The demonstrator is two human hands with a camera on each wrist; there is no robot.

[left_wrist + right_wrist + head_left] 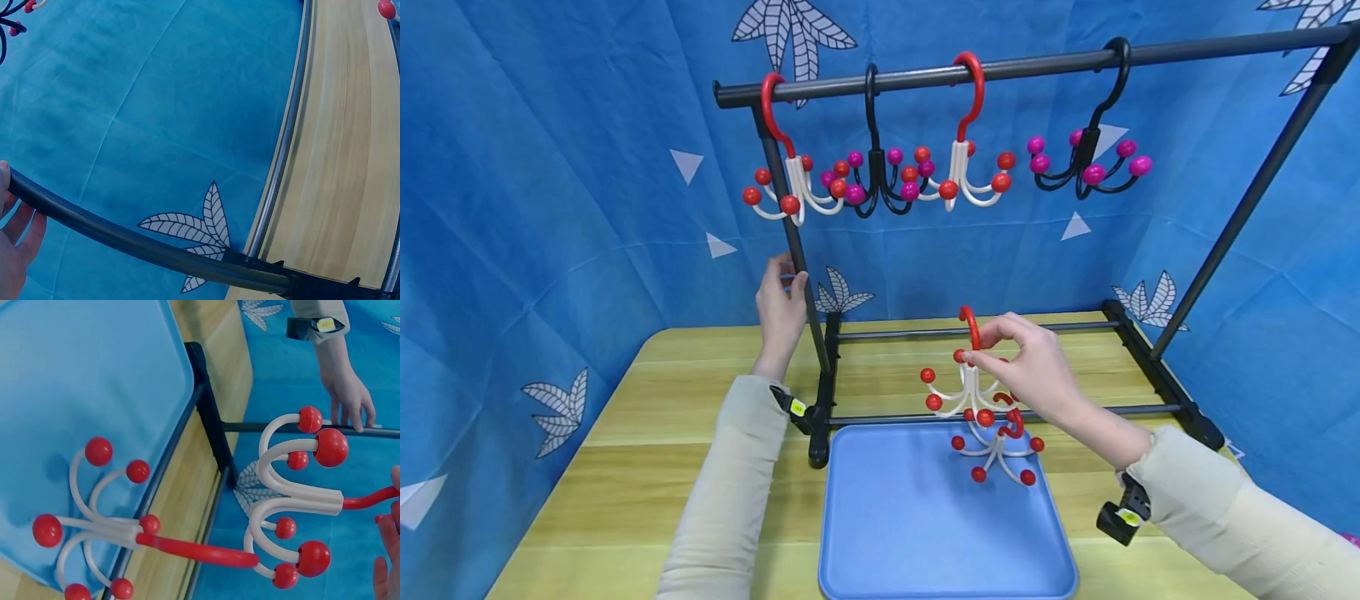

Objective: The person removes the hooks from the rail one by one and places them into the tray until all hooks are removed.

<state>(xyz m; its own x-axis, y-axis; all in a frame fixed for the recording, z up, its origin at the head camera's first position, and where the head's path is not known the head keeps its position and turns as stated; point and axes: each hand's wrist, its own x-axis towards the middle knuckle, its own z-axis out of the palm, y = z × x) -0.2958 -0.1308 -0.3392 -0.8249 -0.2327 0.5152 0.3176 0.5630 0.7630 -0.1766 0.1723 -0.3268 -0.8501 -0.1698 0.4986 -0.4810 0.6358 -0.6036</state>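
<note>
My right hand (pixel 1033 362) pinches the red hook of a white multi-arm hanger (pixel 972 385) with red ball tips. This hanger is held upright above the far edge of the blue tray (pixel 880 508). Below it, a similar white hanger (pixel 997 450) with a red hook lies at the tray's far right part. In the right wrist view, that lower hanger (pixel 112 531) points its hook past the tray's edge. My left hand (pixel 781 308) grips the left post (pixel 807 292) of a black rack, thumb in front and fingers behind it.
Along the rack's top bar (pixel 917 79) hang two white hangers (pixel 795 179) with red balls and two black hangers (pixel 877 179) with magenta balls. Low crossbars (pixel 910 418) run just behind the tray. Blue patterned cloth (pixel 587 208) surrounds the wooden table (pixel 685 358).
</note>
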